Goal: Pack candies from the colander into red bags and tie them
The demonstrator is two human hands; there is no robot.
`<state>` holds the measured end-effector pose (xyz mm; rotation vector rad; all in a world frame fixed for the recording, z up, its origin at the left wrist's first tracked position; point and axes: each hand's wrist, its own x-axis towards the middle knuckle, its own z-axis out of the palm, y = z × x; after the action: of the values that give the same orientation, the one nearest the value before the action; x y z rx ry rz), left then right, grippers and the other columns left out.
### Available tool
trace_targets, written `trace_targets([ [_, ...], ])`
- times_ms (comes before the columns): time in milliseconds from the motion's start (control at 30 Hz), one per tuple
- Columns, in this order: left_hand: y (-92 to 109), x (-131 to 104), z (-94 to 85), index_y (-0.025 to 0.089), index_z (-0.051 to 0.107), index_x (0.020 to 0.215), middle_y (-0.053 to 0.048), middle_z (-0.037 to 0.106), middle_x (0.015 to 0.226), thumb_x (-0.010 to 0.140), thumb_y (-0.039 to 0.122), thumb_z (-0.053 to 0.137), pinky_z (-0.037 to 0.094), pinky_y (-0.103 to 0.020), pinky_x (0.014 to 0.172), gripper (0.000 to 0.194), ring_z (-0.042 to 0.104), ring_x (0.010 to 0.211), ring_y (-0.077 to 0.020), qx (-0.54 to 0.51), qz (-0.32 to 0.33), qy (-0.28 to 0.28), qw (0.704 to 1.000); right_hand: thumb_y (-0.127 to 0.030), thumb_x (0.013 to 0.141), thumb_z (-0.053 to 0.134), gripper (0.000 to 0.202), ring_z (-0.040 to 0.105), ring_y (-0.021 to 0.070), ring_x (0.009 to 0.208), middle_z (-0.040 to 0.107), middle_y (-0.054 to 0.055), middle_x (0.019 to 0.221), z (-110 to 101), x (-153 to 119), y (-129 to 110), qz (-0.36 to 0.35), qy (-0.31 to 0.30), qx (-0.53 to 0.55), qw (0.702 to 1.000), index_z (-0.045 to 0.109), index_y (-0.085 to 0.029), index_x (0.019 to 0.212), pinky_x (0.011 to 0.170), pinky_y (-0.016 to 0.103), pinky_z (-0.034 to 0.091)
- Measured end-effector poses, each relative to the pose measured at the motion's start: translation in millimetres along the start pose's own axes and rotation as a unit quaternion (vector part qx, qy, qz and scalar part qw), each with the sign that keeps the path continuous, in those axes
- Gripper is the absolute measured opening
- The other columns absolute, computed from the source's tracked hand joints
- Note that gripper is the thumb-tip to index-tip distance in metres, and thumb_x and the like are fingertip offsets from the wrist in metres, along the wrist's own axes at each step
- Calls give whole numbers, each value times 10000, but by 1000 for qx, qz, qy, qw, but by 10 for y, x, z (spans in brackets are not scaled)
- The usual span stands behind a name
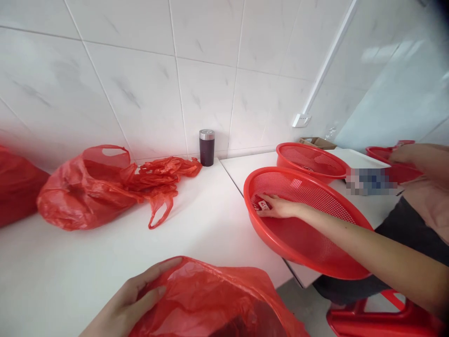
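Red plastic bag [199, 292], rim pinched in my left hand [136, 299], gapes nearer and left of the perforated basket [291, 236], where I hold a small packet [263, 205] in my half-curled right hand [279, 207].

- Looks like a shared workroom; its exact trade cannot be told.
- White tables [206, 215] stand end to end along a marbled, tiled wall [140, 93].
- A power socket [300, 120] sits below surface trunking [329, 57].
- Perforated red baskets [291, 238] and large red plastic bags [87, 201] line the tables.
- Another person [426, 201] is along the same row, near a red plastic stool [379, 322].
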<state>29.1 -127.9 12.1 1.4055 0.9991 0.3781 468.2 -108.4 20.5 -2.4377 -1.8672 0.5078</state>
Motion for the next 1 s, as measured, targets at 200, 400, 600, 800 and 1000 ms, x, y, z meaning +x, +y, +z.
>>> trace_targets([
  [200,38,28,111,335,556,1335,7,565,1382,818,539,584,471,-443,1013,556,519,1258,-332,-42,-19,-8,999,-614,590,754,896,504,428,1153,338,161,1452,139,102,-184,-9,-35,-25,999,453,-322,1382,870,557,439],
  [400,21,30,173,329,518,1365,8,558,1390,848,507,572,495,-417,989,550,490,1286,-326,-75,-30,-5,997,-507,518,826,856,539,350,1092,440,141,1356,14,269,-191,-31,-35,-7,999,548,-295,1300,871,468,458],
  [600,66,14,191,330,527,1357,16,526,1419,846,523,571,442,-398,1045,549,488,1292,-302,-59,-19,-15,998,-328,533,825,578,632,196,696,664,53,939,-31,314,-299,-41,-56,61,996,674,-252,1086,613,285,490],
  [800,35,-52,151,316,458,1411,-4,550,1400,846,513,574,480,-383,1005,609,547,1237,-292,-98,-24,29,994,-193,559,779,380,607,143,562,661,1,716,-177,309,-251,-46,-43,154,986,652,-186,918,506,222,448],
  [1000,112,-50,199,304,437,1428,-17,573,1379,820,488,615,494,-351,978,660,561,1214,-288,-101,-12,97,990,-230,676,728,221,641,151,683,666,18,783,-780,-137,-377,-107,-11,270,957,579,-191,836,570,222,488],
])
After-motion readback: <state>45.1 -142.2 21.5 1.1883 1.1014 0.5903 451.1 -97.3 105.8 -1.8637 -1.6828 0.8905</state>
